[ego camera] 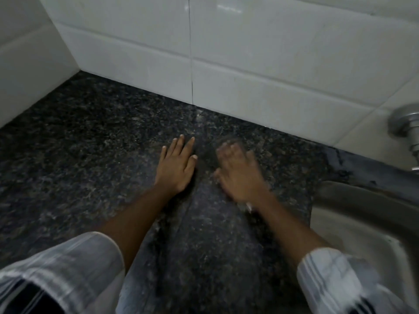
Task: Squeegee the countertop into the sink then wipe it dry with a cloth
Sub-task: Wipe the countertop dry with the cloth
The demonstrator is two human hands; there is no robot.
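A dark speckled granite countertop (95, 141) fills the frame beneath both hands, its surface streaked with a paler, smeared band running between the forearms toward the near edge; the left hand (176, 167) lies palm-down and flat on the stone, fingers extended and slightly spread, holding nothing; just beside it, to its right and not touching it, the right hand (238, 175) is blurred by motion, fingers curled over the counter, and whether it grips anything cannot be told, though a small pale glint shows at the wrist; neither a squeegee nor a cloth can be made out clearly in either hand; to the right of the right forearm sits the steel sink (353, 220), its rim meeting the counter's edge and its basin dropping away toward the lower right corner; beyond the sink, far right of the right hand, a metal tap fitting (405, 123) projects from the wall; white wall tiles (249, 64) rise beyond the fingertips, wrapping round the corner to the left of the left hand; striped white sleeves (74, 270) are rolled up on both forearms.
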